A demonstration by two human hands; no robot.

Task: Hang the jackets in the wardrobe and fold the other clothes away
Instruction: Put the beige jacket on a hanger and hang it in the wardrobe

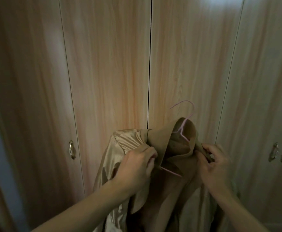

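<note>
- Head view: my left hand (137, 166) grips the tan jacket (173, 190) at nine o'clock of its pink hanger (183, 129).
- At three o'clock, my right hand (217, 164) pinches the collar before closed wardrobe doors (110, 64).

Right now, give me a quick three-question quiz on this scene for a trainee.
1. True or false: the wardrobe doors are open.
2. What colour is the hanger inside the jacket?
3. Which hand grips the jacket: A left only, B right only, C both?

Key: 1 false, all doors in view are closed. 2 pink. 3 C, each hand holds one side of the collar area.
</note>
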